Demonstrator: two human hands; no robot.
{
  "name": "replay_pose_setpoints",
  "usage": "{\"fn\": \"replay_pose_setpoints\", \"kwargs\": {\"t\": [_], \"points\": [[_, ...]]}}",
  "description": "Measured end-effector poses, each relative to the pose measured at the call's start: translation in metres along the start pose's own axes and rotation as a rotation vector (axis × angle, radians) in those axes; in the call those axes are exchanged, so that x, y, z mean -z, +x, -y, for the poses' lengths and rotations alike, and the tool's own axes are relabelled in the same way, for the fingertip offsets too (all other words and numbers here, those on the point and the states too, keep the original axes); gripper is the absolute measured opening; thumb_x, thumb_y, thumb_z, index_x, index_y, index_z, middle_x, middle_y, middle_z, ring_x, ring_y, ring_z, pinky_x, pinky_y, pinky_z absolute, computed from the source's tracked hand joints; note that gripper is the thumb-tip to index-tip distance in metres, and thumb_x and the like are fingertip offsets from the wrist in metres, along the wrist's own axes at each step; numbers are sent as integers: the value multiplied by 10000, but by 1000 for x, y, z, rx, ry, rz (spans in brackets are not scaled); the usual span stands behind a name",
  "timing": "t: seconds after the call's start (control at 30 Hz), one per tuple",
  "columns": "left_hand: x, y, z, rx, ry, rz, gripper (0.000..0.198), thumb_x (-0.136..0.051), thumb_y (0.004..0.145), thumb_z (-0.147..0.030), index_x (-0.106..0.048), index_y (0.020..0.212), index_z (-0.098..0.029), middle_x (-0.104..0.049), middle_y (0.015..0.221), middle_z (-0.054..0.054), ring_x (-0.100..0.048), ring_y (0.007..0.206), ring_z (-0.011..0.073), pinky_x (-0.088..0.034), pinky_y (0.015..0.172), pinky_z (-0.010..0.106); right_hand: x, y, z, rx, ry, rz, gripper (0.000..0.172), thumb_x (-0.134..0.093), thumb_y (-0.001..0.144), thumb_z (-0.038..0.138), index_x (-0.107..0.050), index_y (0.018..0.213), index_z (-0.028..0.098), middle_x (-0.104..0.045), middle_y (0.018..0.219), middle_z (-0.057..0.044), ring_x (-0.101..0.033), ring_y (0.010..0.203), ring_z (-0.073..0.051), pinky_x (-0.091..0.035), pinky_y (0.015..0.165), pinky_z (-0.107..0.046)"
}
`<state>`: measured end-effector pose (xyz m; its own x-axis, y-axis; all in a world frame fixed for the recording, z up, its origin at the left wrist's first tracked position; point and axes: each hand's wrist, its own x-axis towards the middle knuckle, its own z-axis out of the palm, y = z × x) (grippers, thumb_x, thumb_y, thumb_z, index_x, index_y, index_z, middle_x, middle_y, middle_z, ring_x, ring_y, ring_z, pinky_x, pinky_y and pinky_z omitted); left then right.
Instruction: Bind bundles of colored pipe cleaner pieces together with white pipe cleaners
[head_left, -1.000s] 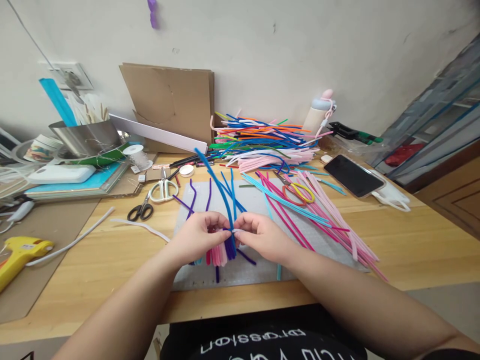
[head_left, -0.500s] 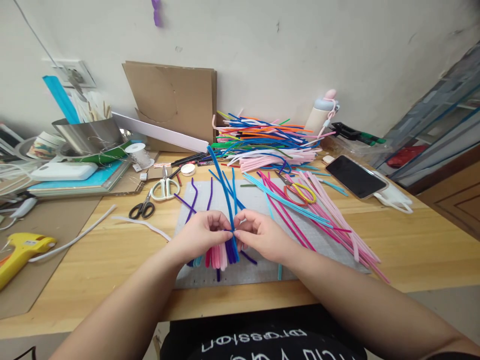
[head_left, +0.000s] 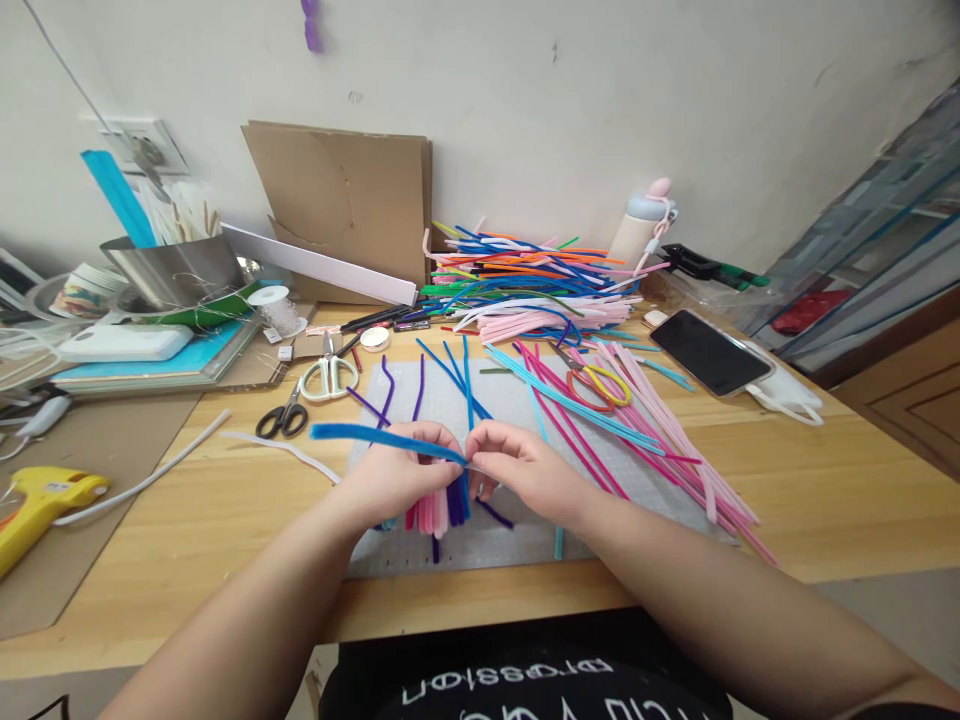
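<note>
Both my hands meet over the grey cutting mat. My left hand is closed, thumb and finger pinching a blue pipe cleaner whose free end points left across that hand. From the other side my right hand pinches at the same spot, where the blue pipe cleaner bends. Below the fingers hangs a row of folded pipe cleaners in pink, red, purple and blue. What joins them at the top is hidden by my fingers. Loose purple pipe cleaners lie just beyond my left hand.
Pink pipe cleaners and yellow-red scissors lie right. White-handled scissors, black-handled scissors and a yellow glue gun are left. Behind are a multicoloured pipe cleaner pile and cardboard; a phone sits right.
The free end of the blue pipe cleaner has swung from pointing up and away to pointing left, over my left hand. Both hands stay in nearly the same place.
</note>
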<state>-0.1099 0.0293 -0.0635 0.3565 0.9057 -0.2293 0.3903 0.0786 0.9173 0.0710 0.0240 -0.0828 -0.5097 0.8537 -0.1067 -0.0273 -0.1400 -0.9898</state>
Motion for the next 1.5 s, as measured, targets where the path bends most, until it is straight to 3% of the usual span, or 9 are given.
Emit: {"fn": "replay_pose_setpoints", "kwargs": {"t": [0.17,0.33,0.7,0.87,1.07,1.5], "points": [[-7,-6,-5,-53,130,22,74,-560,757,-225,-595,805,-181,-590,473,-47,-569,404,119,-392,421,199,1,1,2,-99,-35,-25,260,-522,833,432,-508,778,178,-567,678,10,-561,633,-114,-404,551,-228],[-11,-13,-11,-182,261,-23,75,-542,764,-191,-609,796,-191,-585,443,-46,-585,405,128,-414,437,205,1,-3,4,-78,-140,24,239,-648,750,348,-509,836,174,-552,723,10,-514,641,-113,-397,581,-242],[-9,-10,-12,-78,88,-34,69,-580,759,-227,-605,786,-168,-555,475,-51,-523,396,98,-367,414,193,6,-7,2,26,-198,18,168,-641,768,284,-541,835,167,-583,807,-8,-543,745,-133,-426,682,-264],[-6,-4,-7,-72,44,-45,123,-640,719,-259,-630,764,-144,-562,567,-24,-484,496,89,-367,482,203,7,-4,2,-16,-189,-4,173,-650,755,294,-554,793,155,-558,716,12,-516,649,-112,-398,607,-246],[-5,1,-3,-95,-87,5,160,-654,718,-276,-606,813,-156,-655,735,25,-546,625,117,-422,576,226,9,-3,6,-82,-128,-23,226,-682,734,333,-537,758,160,-546,634,32,-517,554,-93,-405,550,-233],[-3,0,-2,-52,-177,49,206,-673,716,-292,-576,827,-148,-578,641,-18,-488,542,85,-360,516,208,5,0,-1,-7,3,34,330,-698,734,450,-521,744,171,-506,627,56,-511,548,-76,-413,554,-222]]}}
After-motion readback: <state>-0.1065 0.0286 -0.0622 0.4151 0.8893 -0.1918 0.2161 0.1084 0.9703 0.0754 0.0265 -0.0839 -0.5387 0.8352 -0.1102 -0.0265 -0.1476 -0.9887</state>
